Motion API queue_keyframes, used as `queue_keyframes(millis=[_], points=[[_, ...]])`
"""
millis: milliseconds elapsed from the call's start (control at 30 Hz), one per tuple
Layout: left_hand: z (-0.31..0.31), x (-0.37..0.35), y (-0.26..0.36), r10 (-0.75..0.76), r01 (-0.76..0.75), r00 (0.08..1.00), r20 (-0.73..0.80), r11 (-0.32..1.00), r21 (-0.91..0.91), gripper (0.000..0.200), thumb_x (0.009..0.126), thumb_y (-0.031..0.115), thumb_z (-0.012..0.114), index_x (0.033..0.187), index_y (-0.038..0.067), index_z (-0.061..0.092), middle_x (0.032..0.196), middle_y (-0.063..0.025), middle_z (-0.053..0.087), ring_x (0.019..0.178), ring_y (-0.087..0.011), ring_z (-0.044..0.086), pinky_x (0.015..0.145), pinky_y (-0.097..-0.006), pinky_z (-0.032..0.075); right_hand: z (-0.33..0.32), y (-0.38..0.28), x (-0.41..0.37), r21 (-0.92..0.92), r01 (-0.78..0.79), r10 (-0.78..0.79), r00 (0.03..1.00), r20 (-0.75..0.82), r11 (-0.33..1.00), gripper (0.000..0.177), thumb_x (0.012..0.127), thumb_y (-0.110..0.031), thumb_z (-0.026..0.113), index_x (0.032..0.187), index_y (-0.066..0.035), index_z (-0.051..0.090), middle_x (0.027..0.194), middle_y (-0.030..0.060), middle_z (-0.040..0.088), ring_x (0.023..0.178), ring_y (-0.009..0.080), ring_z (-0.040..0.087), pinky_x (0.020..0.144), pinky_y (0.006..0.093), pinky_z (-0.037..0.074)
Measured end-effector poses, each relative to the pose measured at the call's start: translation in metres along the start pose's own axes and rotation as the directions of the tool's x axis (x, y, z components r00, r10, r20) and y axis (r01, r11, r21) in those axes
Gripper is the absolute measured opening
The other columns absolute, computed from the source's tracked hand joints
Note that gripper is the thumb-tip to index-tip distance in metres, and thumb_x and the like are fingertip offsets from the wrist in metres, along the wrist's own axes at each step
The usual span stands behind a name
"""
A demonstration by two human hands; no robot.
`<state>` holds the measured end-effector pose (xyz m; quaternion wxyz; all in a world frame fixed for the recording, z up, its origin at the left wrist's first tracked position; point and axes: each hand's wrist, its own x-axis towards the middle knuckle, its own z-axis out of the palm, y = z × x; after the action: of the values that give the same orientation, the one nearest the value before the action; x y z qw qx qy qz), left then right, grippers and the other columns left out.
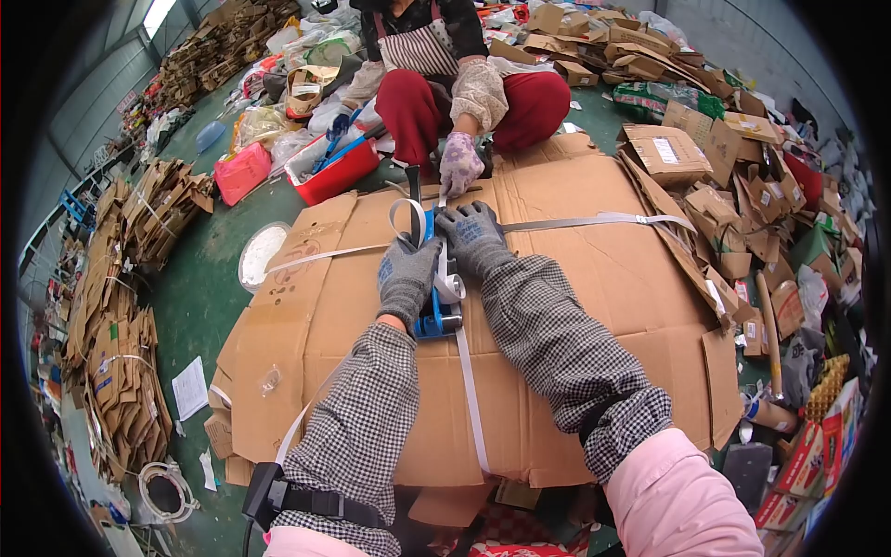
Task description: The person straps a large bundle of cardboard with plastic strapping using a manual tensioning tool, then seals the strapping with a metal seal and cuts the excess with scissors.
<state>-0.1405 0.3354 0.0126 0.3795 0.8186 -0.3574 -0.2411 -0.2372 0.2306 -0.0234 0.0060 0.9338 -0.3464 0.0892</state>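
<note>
A blue strapping tensioner (429, 322) lies on a flattened cardboard bale (575, 306), with white strap (471, 399) running through and below it. My left hand (408, 274), in a grey glove, is closed around the tool's left side. Just right of the tool, my right hand (473, 239), also gloved, has its fingers bent down on the strap at the tool's far end; its fingertips are partly hidden. A strap loop (408, 206) rises by the black handle (414, 186). Opposite me, a co-worker's patterned-glove hand (459, 165) is at the strap's far end.
Another strap (594, 221) crosses the bale sideways. A red box of tools (339, 181) and a white tub (264, 252) stand on the green floor (209, 278). Tied cardboard stacks (125, 390) line the left. Loose boxes (664, 153) and a pole (769, 334) lie right.
</note>
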Motion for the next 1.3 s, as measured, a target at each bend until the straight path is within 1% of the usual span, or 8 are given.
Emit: queue_keyframes(millis=[267, 333, 367, 433, 667, 733, 933, 1300], points=[[0.009, 0.013, -0.017, 0.005, 0.000, 0.999, 0.042, 0.993, -0.114, 0.053, 0.073, 0.042, 0.064, 0.104, 0.000, 0.060, 0.101, -0.0191, 0.063, 0.097, -0.0323, 0.060, 0.084, -0.0390, 0.044, 0.002, 0.003, -0.001, 0.086, 0.039, -0.035, 0.999, -0.041, 0.996, 0.055, 0.079, -0.037, 0.058, 0.128, -0.016, 0.046, 0.133, 0.0051, 0.043, 0.130, 0.0258, 0.030, 0.107, 0.0428, 0.020], [0.007, 0.011, -0.014, 0.010, -0.009, 1.000, 0.006, 0.998, -0.060, 0.053, 0.073, 0.042, 0.064, 0.104, 0.000, 0.060, 0.102, -0.0191, 0.063, 0.098, -0.0323, 0.059, 0.085, -0.0389, 0.044, 0.007, 0.002, -0.002, 0.021, 0.051, -0.046, 0.976, -0.215, 0.998, 0.044, 0.080, -0.035, 0.057, 0.120, -0.018, 0.052, 0.126, 0.0032, 0.050, 0.123, 0.0223, 0.038, 0.100, 0.0385, 0.028], [0.006, 0.009, -0.011, 0.009, -0.009, 1.000, 0.006, 0.998, -0.060, 0.053, 0.073, 0.042, 0.064, 0.104, 0.000, 0.060, 0.102, -0.0191, 0.063, 0.098, -0.0323, 0.059, 0.085, -0.0389, 0.044, 0.009, 0.004, 0.000, 0.021, 0.051, -0.046, 0.976, -0.215, 0.998, 0.044, 0.080, -0.035, 0.057, 0.120, -0.018, 0.052, 0.126, 0.0032, 0.050, 0.123, 0.0223, 0.038, 0.100, 0.0385, 0.028], [0.003, 0.006, -0.006, 0.007, -0.007, 1.000, 0.007, 1.000, -0.012, 0.053, 0.073, 0.042, 0.064, 0.104, 0.000, 0.060, 0.102, -0.0193, 0.063, 0.099, -0.0325, 0.059, 0.085, -0.0390, 0.044, 0.001, 0.003, 0.004, 0.142, -0.005, -0.001, 0.999, 0.042, 0.990, 0.050, 0.080, -0.037, 0.057, 0.124, -0.015, 0.048, 0.129, 0.0064, 0.047, 0.125, 0.0230, 0.037, 0.107, 0.0411, 0.021], [0.003, 0.003, -0.005, 0.015, -0.013, 1.000, 0.013, 0.995, -0.096, 0.048, 0.073, 0.041, 0.064, 0.099, 0.001, 0.060, 0.096, -0.0180, 0.064, 0.093, -0.0317, 0.061, 0.081, -0.0390, 0.044, 0.003, 0.003, 0.002, 0.143, 0.008, -0.004, 1.000, -0.028, 0.990, 0.043, 0.081, -0.033, 0.056, 0.119, -0.016, 0.050, 0.118, 0.0074, 0.055, 0.111, 0.0230, 0.049, 0.102, 0.0398, 0.026], [0.000, -0.001, 0.001, 0.007, -0.007, 1.000, 0.003, 0.999, -0.032, 0.044, 0.074, 0.040, 0.064, 0.096, 0.001, 0.060, 0.093, -0.0171, 0.065, 0.091, -0.0312, 0.061, 0.079, -0.0387, 0.045, 0.004, 0.002, 0.003, 0.067, 0.013, -0.006, 0.994, -0.113, 0.998, 0.031, 0.081, -0.033, 0.054, 0.108, -0.018, 0.054, 0.108, 0.0047, 0.060, 0.100, 0.0197, 0.056, 0.088, 0.0366, 0.035], [0.004, 0.004, -0.006, 0.023, -0.021, 1.000, 0.016, 0.992, -0.121, 0.040, 0.075, 0.037, 0.064, 0.094, 0.002, 0.061, 0.090, -0.0162, 0.065, 0.087, -0.0296, 0.062, 0.077, -0.0378, 0.045, 0.008, 0.001, 0.000, 0.071, 0.042, -0.028, 0.980, -0.196, 0.997, 0.031, 0.082, -0.032, 0.054, 0.109, -0.018, 0.055, 0.107, 0.0040, 0.061, 0.098, 0.0199, 0.056, 0.088, 0.0363, 0.035], [0.003, 0.001, -0.001, -0.004, 0.005, 1.000, 0.012, 0.994, -0.108, 0.039, 0.076, 0.035, 0.066, 0.095, 0.001, 0.061, 0.087, -0.0140, 0.066, 0.084, -0.0260, 0.062, 0.075, -0.0359, 0.045, 0.007, 0.002, 0.002, 0.081, 0.009, 0.000, 0.993, -0.119, 0.997, 0.030, 0.081, -0.031, 0.056, 0.108, -0.019, 0.055, 0.105, 0.0033, 0.061, 0.097, 0.0202, 0.057, 0.087, 0.0358, 0.036]])
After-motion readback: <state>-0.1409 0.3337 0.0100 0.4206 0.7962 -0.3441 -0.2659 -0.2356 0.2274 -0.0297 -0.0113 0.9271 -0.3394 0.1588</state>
